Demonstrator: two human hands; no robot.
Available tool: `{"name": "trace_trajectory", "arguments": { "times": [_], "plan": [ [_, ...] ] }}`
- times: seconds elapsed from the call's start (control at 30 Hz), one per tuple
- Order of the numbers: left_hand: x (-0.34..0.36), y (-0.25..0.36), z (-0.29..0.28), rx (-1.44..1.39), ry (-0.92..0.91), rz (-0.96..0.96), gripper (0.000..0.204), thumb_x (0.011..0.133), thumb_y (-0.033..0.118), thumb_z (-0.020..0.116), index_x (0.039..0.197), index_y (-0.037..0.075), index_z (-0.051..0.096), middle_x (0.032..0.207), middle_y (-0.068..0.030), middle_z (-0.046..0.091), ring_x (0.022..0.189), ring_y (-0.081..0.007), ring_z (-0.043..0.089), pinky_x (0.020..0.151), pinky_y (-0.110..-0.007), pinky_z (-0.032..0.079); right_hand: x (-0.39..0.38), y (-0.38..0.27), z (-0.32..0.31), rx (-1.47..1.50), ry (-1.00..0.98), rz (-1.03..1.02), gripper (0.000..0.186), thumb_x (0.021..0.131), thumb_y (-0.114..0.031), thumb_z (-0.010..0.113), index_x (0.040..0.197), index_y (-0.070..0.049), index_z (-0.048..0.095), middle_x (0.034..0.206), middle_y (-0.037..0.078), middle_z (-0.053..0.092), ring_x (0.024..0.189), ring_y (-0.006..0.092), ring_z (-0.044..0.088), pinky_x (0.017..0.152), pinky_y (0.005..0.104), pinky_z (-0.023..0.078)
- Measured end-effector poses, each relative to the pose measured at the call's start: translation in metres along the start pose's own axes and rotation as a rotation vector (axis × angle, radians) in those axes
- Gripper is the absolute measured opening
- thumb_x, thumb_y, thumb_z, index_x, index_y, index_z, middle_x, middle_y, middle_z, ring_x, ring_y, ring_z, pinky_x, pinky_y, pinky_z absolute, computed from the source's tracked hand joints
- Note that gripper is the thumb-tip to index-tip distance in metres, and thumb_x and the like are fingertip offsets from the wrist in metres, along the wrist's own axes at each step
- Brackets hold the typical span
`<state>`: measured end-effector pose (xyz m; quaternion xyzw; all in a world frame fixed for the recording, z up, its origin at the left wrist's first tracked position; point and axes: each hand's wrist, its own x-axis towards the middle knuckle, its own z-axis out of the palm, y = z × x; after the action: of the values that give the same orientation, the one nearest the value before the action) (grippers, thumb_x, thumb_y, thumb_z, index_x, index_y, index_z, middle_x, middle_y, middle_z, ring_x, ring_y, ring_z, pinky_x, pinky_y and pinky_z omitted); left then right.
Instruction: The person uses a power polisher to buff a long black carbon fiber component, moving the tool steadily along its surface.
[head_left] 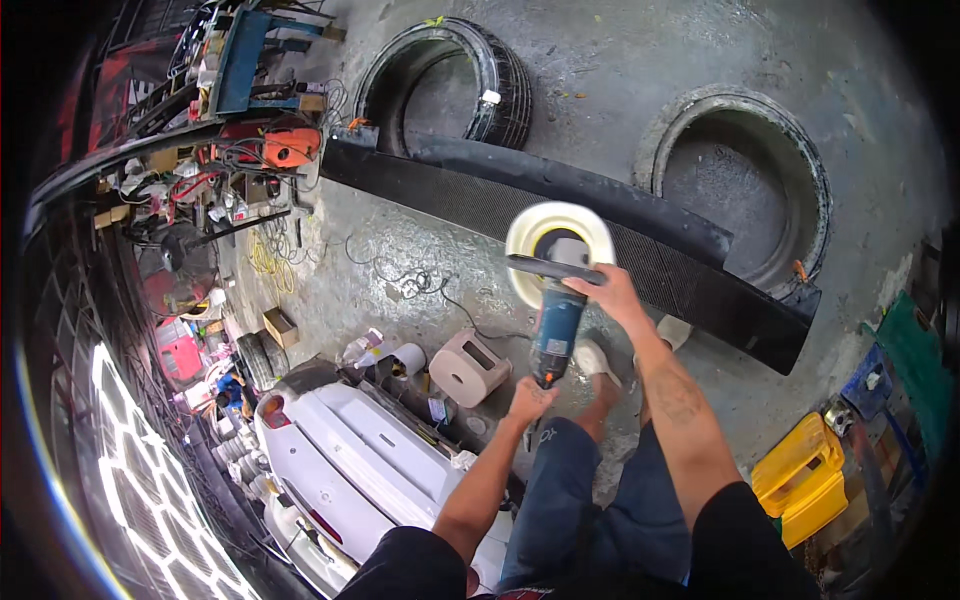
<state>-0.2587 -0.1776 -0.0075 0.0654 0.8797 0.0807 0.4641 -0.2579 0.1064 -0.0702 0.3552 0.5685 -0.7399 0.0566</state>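
A blue electric polisher [560, 330] with a round cream pad [592, 222] is held in both hands. My left hand [532, 402] is closed round the rear end of its body. Up near the head, my right hand [612, 296] grips the black front handle [545, 266]. Beneath the pad lies a long black car body panel [430, 192] with a fine woven pattern. The pad overlaps the panel's near edge; whether they touch, I cannot tell.
Two tyres, one at the left [510, 95] and one at the right [815, 190], lie under the panel. A power cord [455, 305] trails over the floor. Nearby are a beige plastic stool [468, 368], a white car part [370, 450] and a yellow plastic object [800, 480].
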Motion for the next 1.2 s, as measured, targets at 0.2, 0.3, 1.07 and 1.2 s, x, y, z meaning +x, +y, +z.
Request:
{"name": "trace_trajectory", "arguments": {
  "times": [0.2, 0.3, 1.07, 1.2],
  "plan": [
    [-0.053, 0.025, 0.075, -0.024, -0.113, 0.268, 0.044, 0.071, 0.032, 0.071, 0.082, -0.009, 0.063, 0.079, -0.0311, 0.064, 0.084, -0.0456, 0.065, 0.075, -0.046, 0.054, -0.130, 0.032, -0.083, -0.139, 0.311, 0.071, 0.043, 0.076, -0.036, 0.079, 0.089, 0.003, 0.069, 0.075, 0.008, 0.067, 0.071, 0.0118, 0.060, 0.067, 0.0286, 0.047],
    [-0.076, 0.035, 0.108, -0.011, -0.269, 0.250, 0.044, 0.070, 0.031, 0.072, 0.081, -0.010, 0.063, 0.079, -0.0304, 0.065, 0.082, -0.0437, 0.066, 0.076, -0.046, 0.054, -0.192, 0.065, -0.114, -0.145, 0.403, 0.175, 0.043, 0.078, -0.037, 0.078, 0.088, 0.003, 0.067, 0.072, 0.005, 0.065, 0.069, 0.0107, 0.058, 0.065, 0.0273, 0.045],
    [-0.104, 0.025, 0.155, 0.008, 0.019, 0.137, 0.047, 0.071, 0.033, 0.072, 0.079, -0.013, 0.062, 0.076, -0.0332, 0.063, 0.078, -0.0417, 0.067, 0.068, -0.044, 0.052, -0.154, 0.068, -0.114, -0.015, 0.088, -0.002, 0.071, 0.071, -0.049, 0.081, 0.110, 0.008, 0.064, 0.101, 0.017, 0.069, 0.094, 0.0237, 0.065, 0.086, 0.0356, 0.048],
    [-0.145, 0.068, 0.191, -0.006, 0.066, 0.100, 0.045, 0.073, 0.031, 0.072, 0.071, -0.011, 0.059, 0.061, -0.0266, 0.058, 0.058, -0.0276, 0.063, 0.059, -0.043, 0.049, -0.191, 0.101, -0.159, 0.023, 0.081, 0.028, 0.075, 0.069, -0.051, 0.082, 0.112, 0.008, 0.064, 0.102, 0.019, 0.069, 0.094, 0.0258, 0.066, 0.088, 0.0365, 0.050]
  ]
}}
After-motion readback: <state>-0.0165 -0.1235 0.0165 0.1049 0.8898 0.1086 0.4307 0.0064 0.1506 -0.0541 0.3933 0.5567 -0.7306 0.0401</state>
